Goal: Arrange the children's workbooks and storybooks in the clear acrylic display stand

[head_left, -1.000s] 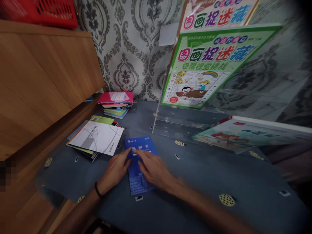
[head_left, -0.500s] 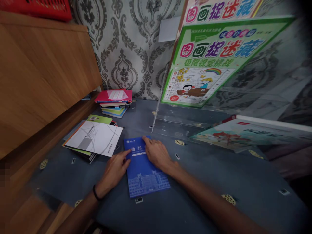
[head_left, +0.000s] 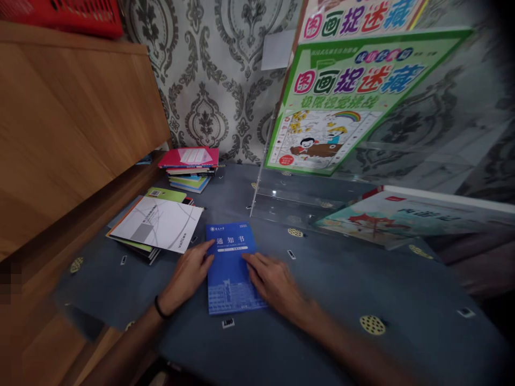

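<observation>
A blue booklet [head_left: 229,268] with white Chinese lettering and a pale building print lies flat on the grey-blue tablecloth. My left hand [head_left: 192,271], with a black band on the wrist, touches the booklet's left edge with its index finger stretched out. From the other side, my right hand [head_left: 273,276] rests its fingertips on the right part of the cover. Neither hand grips the booklet; both have their fingers extended. The right hand hides part of the booklet's right edge.
Left of the booklet lies a pile topped by a white booklet [head_left: 156,222]. Behind it is a book stack with a pink top [head_left: 173,156]. A clear stand at right holds a green-bordered picture book [head_left: 322,134] and a teal book [head_left: 378,217]. A wooden cabinet [head_left: 80,118] borders the left.
My right hand has moved from the booklet's top edge down to its right side, uncovering the title and the year. The left hand has shifted slightly up along the left edge.
</observation>
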`<state>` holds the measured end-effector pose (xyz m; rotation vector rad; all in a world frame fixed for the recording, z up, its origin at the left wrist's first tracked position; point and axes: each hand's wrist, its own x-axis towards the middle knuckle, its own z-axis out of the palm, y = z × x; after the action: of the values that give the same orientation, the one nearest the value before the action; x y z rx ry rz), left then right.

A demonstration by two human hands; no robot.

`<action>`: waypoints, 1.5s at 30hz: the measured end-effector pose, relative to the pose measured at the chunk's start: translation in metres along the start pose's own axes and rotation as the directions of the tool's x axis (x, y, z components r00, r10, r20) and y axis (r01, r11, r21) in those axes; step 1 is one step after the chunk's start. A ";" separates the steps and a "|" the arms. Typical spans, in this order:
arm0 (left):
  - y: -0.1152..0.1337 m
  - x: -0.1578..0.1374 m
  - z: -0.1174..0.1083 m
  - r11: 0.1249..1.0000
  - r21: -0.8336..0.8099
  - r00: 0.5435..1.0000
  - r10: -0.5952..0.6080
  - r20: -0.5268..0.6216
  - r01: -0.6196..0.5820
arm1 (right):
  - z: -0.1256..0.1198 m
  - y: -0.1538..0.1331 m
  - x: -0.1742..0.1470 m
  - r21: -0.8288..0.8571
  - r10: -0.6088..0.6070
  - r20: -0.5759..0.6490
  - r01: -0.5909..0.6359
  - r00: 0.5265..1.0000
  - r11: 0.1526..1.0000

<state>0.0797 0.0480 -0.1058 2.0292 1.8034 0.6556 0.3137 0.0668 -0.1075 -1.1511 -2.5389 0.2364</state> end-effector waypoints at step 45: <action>0.058 -0.034 0.000 0.917 0.349 0.949 0.086 0.304 -0.195 | 0.010 0.003 -0.001 0.525 0.093 -0.164 0.007 0.982 0.851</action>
<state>0.1251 0.0070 -0.0776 2.3730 1.7194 0.0385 0.3130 0.0681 -0.1180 -0.9550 -2.0905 0.7486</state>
